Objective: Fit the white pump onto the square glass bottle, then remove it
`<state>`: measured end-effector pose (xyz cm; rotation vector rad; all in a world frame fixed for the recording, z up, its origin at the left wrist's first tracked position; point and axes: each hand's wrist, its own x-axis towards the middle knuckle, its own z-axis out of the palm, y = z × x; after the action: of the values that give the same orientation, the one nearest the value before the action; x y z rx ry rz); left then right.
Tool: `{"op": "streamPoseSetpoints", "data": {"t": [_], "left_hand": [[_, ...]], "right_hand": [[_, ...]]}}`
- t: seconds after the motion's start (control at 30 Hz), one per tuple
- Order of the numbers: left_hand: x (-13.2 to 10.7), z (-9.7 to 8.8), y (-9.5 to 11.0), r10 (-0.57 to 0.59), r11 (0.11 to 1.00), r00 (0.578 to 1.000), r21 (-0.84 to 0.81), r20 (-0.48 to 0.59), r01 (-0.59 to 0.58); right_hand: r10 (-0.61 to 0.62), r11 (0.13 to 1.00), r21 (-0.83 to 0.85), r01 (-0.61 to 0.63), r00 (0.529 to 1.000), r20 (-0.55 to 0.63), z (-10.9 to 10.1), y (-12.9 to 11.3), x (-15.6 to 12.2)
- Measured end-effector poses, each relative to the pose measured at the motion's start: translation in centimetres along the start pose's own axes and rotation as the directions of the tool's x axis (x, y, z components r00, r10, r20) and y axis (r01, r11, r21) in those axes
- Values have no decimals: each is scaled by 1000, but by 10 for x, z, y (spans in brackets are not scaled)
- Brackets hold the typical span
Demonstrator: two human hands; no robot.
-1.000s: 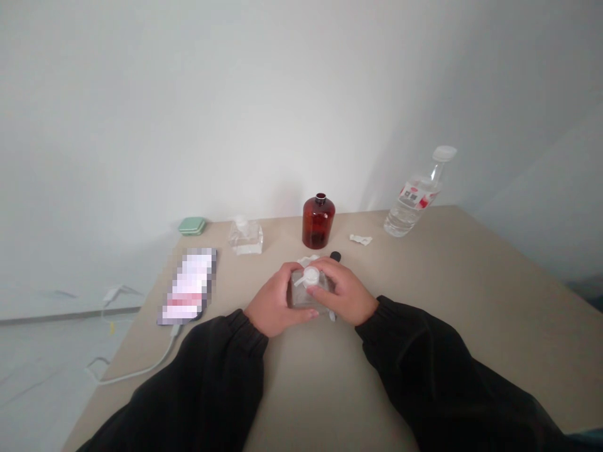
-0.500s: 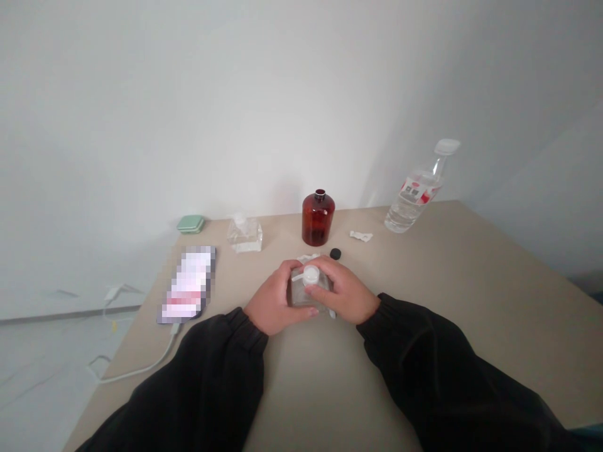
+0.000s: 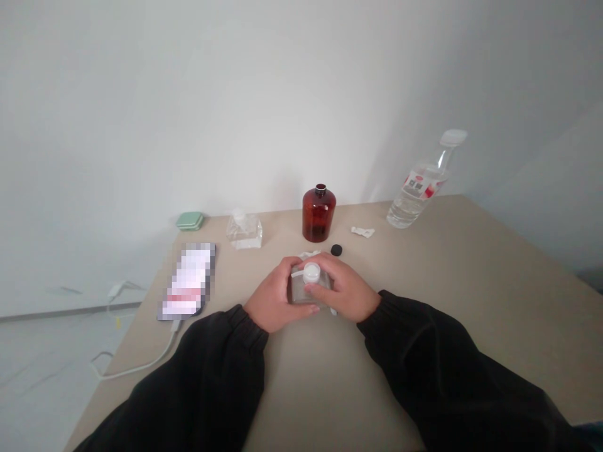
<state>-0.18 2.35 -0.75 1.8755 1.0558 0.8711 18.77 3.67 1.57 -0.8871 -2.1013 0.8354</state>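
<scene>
A clear pump bottle [image 3: 298, 291] with a white pump head stands between my hands on the beige table [image 3: 325, 383]. My left hand [image 3: 276, 298] is wrapped round its left side, the thumb lying across the front. My right hand [image 3: 346, 287] grips the bottle's right side near the neck, with the thumb by the white pump head [image 3: 311, 272]. The fingers behind the bottle are partly hidden. Just past my right hand lies a small black cap [image 3: 336, 250]. Behind it an amber bottle [image 3: 318, 216] stands upright without a cap.
A second clear pump bottle [image 3: 245, 232] stands at the back left near a green case [image 3: 190, 220]. A phone [image 3: 187, 281] with a white cable [image 3: 136, 372] lies on the left. Crumpled white tissue [image 3: 362, 231] and a water bottle [image 3: 414, 194] are at the back right.
The view has tilted down slightly at most. Both hands keep the same hold on the pump bottle; nothing else has visibly moved.
</scene>
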Motion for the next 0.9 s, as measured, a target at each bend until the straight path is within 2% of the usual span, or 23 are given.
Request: {"op": "streamPoseSetpoints", "data": {"t": [0.9], "left_hand": [[1,0,2,31,999,999,-13,-20,-32]], "right_hand": [[-82,995,57,83,997,-8,-1,9,0]]}}
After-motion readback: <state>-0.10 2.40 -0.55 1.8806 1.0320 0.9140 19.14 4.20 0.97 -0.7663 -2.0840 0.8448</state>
